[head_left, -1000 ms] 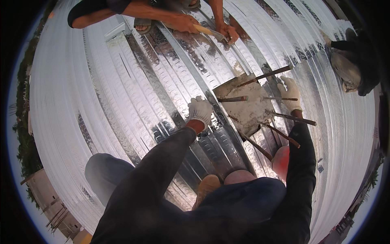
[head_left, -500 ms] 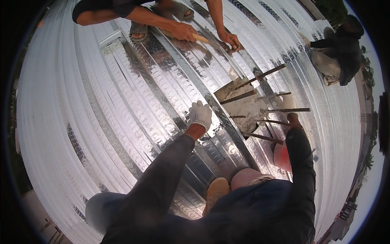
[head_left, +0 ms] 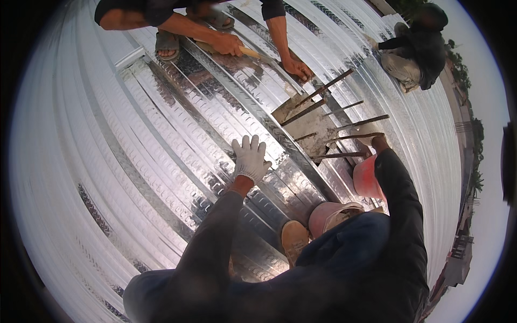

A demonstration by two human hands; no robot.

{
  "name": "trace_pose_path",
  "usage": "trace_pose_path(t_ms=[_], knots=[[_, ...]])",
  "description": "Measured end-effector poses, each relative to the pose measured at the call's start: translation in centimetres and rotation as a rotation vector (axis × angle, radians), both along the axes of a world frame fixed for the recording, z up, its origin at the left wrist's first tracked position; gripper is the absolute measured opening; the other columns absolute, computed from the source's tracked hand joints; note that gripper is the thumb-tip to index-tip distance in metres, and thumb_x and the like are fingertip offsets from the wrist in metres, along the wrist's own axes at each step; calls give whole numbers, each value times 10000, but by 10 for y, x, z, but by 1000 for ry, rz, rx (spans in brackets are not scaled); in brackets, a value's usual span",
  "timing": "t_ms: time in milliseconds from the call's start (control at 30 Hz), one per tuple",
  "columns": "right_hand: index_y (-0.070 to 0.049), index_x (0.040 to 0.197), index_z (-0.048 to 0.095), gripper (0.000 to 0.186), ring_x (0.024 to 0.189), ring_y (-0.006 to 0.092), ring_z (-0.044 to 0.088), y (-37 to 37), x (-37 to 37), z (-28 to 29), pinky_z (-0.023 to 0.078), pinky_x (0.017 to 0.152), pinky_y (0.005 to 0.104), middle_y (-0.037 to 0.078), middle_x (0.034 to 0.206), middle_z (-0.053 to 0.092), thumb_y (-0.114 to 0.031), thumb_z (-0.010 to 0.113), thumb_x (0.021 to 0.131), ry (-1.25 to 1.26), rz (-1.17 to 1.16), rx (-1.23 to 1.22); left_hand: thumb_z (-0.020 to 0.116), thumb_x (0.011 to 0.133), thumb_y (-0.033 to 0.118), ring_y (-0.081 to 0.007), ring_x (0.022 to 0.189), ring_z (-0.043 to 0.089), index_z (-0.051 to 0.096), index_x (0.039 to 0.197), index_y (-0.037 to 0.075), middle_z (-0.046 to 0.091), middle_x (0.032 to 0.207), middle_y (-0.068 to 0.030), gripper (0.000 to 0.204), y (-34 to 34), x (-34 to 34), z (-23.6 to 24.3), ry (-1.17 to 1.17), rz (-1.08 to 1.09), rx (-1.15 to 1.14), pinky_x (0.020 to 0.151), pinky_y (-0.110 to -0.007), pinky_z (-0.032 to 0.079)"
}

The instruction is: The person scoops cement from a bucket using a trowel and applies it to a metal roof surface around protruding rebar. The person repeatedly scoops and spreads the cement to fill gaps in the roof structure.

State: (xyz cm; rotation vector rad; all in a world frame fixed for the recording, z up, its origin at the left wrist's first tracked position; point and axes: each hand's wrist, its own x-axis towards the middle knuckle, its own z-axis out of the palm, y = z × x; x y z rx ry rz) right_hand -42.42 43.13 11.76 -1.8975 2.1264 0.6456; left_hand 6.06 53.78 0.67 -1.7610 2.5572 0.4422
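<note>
From where I stand, the person in dark sleeves leans over ridged metal decking (head_left: 161,134) that spreads out on every side, shiny and streaked with dark patches. The left hand (head_left: 251,160), in a pale knitted glove, is palm down over the sheet with its fingers fanned wide; that grip is released, holding nothing. I can't be certain how firmly the palm meets the metal.

Over to the right, a rough grey concrete patch (head_left: 318,131) shows through a gap in the decking, and several rusty steel rods (head_left: 304,112) stick up around it at a slant. The right hand (head_left: 368,141) is at the near right side of these rods, partly hidden behind one of them, so I can't tell whether its grip is clenched or loose.

Just below that hand, a red bucket (head_left: 367,179) stands beside the forearm; a second, pinkish bucket (head_left: 327,215) sits nearer the person's knee, next to a tan shoe (head_left: 294,239).

Across the sheet, a co-worker in sandals (head_left: 168,46) grasps a wooden handle (head_left: 250,53) in one hand, the other hand (head_left: 297,69) low on the metal near the gap. Further right, another person (head_left: 417,51) in dark clothing crouches on the decking.
</note>
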Motion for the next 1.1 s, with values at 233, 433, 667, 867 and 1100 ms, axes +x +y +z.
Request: trace_pose_path(t_ms=[233,433,667,867,1100], knots=[[-71,1398,786,566,1282,465,763,-2,-36,-10,609,1074,555,228,1334,821,-483,740,1012,-24,12,-81,769,1016,505,-328,1325,602,804,1221,86,708,1383,-133,468,17,24,11,142,-62,-41,1163,-579,421],[-55,1418,753,482,1293,498,732,-18,-85,-56,582,1096,583,271,1335,779,-353,763,1040,-160,158,-436,770,998,355,-332,1204,622,773,1126,63,689,1258,-142,319,13,4,10,308,-80,-138,1033,-495,491],[-38,1396,767,457,1265,485,736,-52,-34,-77,597,1071,594,284,1361,754,-320,760,1037,-253,39,-556,804,979,270,-363,1248,628,747,1172,37,696,1339,-158,308,10,2,16,289,-68,-80,1062,-517,521],[-40,1410,759,461,1267,486,730,-55,-24,-93,588,1084,570,253,1372,763,-304,755,1033,-289,56,-581,812,968,230,-377,1274,635,744,1174,28,701,1365,-172,296,10,-3,16,248,-75,-73,1072,-525,526],[-30,1412,724,456,1259,488,719,-57,-48,-101,563,1092,576,259,1352,762,-291,728,1039,-380,100,-548,802,962,224,-376,1253,647,744,1162,37,704,1326,-166,280,12,-7,11,269,-83,-87,1046,-523,533]])
